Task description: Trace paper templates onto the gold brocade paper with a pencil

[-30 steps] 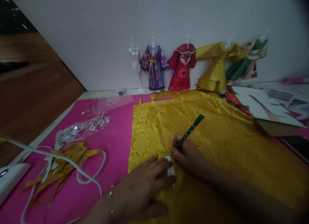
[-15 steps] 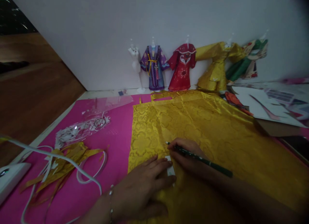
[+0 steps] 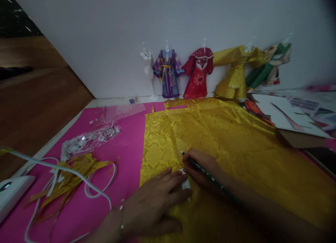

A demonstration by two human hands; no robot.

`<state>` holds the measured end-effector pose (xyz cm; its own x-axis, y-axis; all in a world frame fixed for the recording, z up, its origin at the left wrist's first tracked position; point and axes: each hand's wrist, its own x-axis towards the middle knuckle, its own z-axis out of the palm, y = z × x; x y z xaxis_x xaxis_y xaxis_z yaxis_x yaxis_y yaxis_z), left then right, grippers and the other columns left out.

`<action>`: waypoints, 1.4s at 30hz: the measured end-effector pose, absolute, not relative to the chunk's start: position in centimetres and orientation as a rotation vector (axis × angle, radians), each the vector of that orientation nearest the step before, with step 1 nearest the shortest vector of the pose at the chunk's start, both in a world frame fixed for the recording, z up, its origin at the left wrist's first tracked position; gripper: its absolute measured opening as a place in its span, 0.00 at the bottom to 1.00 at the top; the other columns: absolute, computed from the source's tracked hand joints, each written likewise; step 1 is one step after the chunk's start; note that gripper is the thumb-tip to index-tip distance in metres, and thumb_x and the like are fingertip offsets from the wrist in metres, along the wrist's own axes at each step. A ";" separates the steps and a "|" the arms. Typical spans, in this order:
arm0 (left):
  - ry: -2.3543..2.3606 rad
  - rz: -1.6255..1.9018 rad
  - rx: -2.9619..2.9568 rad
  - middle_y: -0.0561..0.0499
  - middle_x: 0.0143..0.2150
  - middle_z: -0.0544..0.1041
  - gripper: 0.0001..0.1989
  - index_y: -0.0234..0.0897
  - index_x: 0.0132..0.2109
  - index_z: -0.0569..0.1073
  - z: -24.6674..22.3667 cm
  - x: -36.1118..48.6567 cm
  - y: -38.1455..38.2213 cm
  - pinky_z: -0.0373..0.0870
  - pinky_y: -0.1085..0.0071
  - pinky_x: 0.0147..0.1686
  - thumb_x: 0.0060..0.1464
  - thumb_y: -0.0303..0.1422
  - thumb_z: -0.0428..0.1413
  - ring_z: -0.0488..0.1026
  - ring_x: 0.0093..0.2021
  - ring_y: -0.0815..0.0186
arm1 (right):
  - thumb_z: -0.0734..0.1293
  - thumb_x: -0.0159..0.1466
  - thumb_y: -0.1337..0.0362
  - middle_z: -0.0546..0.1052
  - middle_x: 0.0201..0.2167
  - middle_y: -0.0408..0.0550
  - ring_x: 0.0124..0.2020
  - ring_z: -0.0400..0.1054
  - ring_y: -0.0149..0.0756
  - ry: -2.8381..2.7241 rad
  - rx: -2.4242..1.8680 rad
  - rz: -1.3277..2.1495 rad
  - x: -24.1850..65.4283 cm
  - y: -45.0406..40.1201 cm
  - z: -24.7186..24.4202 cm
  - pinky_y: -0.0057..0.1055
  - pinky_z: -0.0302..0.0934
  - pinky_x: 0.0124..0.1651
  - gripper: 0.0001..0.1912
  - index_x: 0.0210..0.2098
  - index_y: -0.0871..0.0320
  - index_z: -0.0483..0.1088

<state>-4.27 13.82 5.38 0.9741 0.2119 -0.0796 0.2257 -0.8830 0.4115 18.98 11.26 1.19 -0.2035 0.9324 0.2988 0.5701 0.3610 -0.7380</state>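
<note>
A sheet of yellow patterned fabric lies spread over the pink mat. My left hand rests flat on it with the fingers stretched out, pressing over a small white paper piece that is partly hidden beneath the fingers. In my right hand a dark green pencil is pinched near its point, slanting down to the right. The pencil tip sits at or just above the fabric, beyond the paper piece; whether it touches I cannot tell.
Along the wall stand small dress forms, with purple, red and yellow garments. Left on the pink mat lie yellow scraps, a white cable and a clear bag. Papers and a dark phone-like object lie right.
The tip of the pencil has shifted slightly away from me, and its back end has swung down behind my right hand. My left hand stays nearly in place.
</note>
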 end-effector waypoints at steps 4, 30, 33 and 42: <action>0.338 -0.015 2.687 0.34 0.69 0.62 0.39 0.32 0.67 0.61 5.2 -4.6 13.8 0.58 0.43 0.67 0.60 0.55 0.55 0.58 0.70 0.47 | 0.65 0.63 0.71 0.74 0.33 0.43 0.32 0.70 0.37 -1.894 -1.293 0.608 19.0 11.3 1.2 0.33 0.64 0.34 0.08 0.38 0.50 0.67; 0.309 0.004 2.757 0.31 0.66 0.67 0.39 0.29 0.63 0.67 5.7 -4.0 14.0 0.55 0.42 0.67 0.58 0.57 0.56 0.61 0.68 0.45 | 0.64 0.63 0.70 0.74 0.33 0.42 0.32 0.70 0.37 -1.910 -1.300 0.610 19.1 11.4 1.2 0.33 0.64 0.35 0.07 0.38 0.50 0.67; 0.342 -0.004 2.736 0.31 0.65 0.68 0.37 0.29 0.61 0.68 5.8 -3.9 13.8 0.56 0.43 0.67 0.57 0.56 0.57 0.63 0.67 0.45 | 0.64 0.62 0.70 0.75 0.33 0.42 0.32 0.70 0.37 -1.905 -1.314 0.625 19.0 11.3 1.4 0.33 0.64 0.35 0.08 0.37 0.50 0.67; 0.345 -0.013 2.683 0.34 0.64 0.69 0.32 0.34 0.60 0.68 5.6 -3.9 13.8 0.57 0.41 0.66 0.57 0.52 0.59 0.66 0.65 0.45 | 0.64 0.62 0.71 0.75 0.34 0.42 0.33 0.71 0.37 -1.894 -1.313 0.610 19.0 11.3 1.1 0.33 0.65 0.36 0.07 0.37 0.51 0.68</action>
<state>-3.87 13.80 5.65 0.9689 0.2391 -0.0632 0.2433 -0.8753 0.4179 18.97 11.35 1.09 -0.2027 0.9313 0.3026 0.5792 0.3632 -0.7298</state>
